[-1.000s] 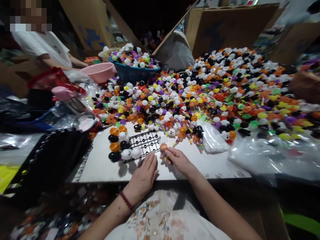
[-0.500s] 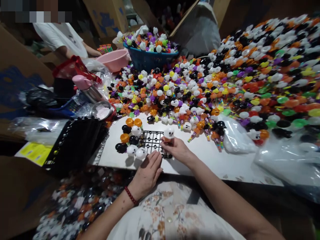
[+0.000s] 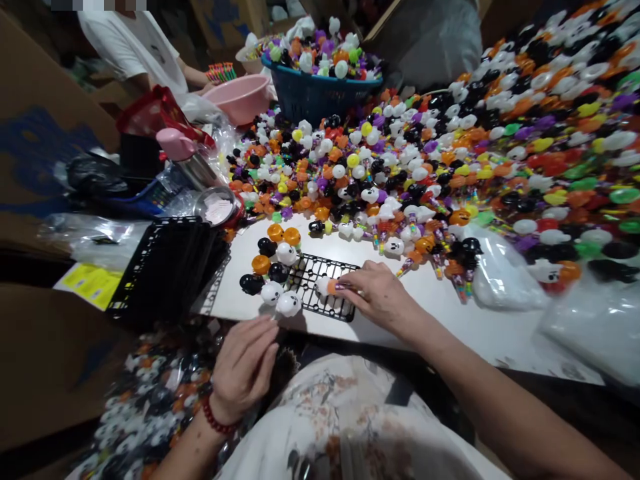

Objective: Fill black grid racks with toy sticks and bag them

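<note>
Right hand (image 3: 380,291) pinches white-and-orange, round-headed plastic toy (image 3: 325,287) by one end, likely for control; black plastic grid (image 3: 313,302) beneath it. Left hand (image 3: 244,365) loosely extended, seemingly empty.

A dark red beaded bracelet (image 3: 212,421) accompanies a pale, brown-patterned top (image 3: 345,407).

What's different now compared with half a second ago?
The left hand has drawn leftward and back, away from the near edge of the black grid rack. The right hand still grips the white-and-orange toy, which has tipped from upright to sideways over the rack, white end leftward. The cluster of orange, black and white toys looks unchanged.
</note>
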Motion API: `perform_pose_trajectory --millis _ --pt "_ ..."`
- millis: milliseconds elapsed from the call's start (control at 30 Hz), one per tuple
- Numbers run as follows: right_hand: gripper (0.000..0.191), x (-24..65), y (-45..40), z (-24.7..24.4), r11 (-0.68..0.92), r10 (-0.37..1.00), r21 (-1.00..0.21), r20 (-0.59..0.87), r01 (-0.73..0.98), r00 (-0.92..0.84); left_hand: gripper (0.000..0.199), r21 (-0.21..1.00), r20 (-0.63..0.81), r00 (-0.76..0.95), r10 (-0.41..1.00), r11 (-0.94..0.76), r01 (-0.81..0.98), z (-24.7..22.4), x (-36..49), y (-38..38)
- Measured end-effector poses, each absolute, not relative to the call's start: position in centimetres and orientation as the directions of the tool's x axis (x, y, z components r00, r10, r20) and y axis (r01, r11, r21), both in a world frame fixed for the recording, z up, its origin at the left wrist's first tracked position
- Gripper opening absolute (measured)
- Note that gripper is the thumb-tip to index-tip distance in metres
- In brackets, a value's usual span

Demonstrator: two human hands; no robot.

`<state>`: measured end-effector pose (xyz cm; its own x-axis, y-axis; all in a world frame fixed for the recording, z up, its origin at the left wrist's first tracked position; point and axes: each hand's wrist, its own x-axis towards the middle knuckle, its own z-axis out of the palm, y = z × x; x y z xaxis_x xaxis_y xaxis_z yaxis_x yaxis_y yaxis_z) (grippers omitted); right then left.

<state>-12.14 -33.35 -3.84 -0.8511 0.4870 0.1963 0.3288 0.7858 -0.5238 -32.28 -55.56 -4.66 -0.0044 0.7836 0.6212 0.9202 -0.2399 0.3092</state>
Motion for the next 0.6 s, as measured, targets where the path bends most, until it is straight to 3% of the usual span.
perform_pose_trajectory --millis 133,300,467,600 --pt "0.015 -13.1 -33.2 -2.5 0.772 0.478 -0.559 0.196 0.303 -0.856 0.056 0.306 0.641 -0.058 0.765 -0.185 0.934 -2.8 -33.4 -54.0" --pt "0.012 -16.8 -33.2 -1.2 0.697 0.518 -0.618 0.082 0.364 -0.851 0.055 0.316 0.589 -0.024 0.808 -0.204 0.926 -1.5 -33.9 -52.0" --pt "0.010 -19.8 -33.3 -1.4 0.720 0.447 -0.618 0.066 0.315 -0.892 0.055 0.336 0.532 -0.019 0.846 -0.191 0.922 -1.3 -34.2 -51.2" --pt "0.010 -20.7 -33.7 -1.6 0.683 0.418 -0.687 0.092 0.246 -0.904 0.057 0.337 0.514 -0.013 0.858 -0.188 0.923 -1.6 -34.4 -50.7"
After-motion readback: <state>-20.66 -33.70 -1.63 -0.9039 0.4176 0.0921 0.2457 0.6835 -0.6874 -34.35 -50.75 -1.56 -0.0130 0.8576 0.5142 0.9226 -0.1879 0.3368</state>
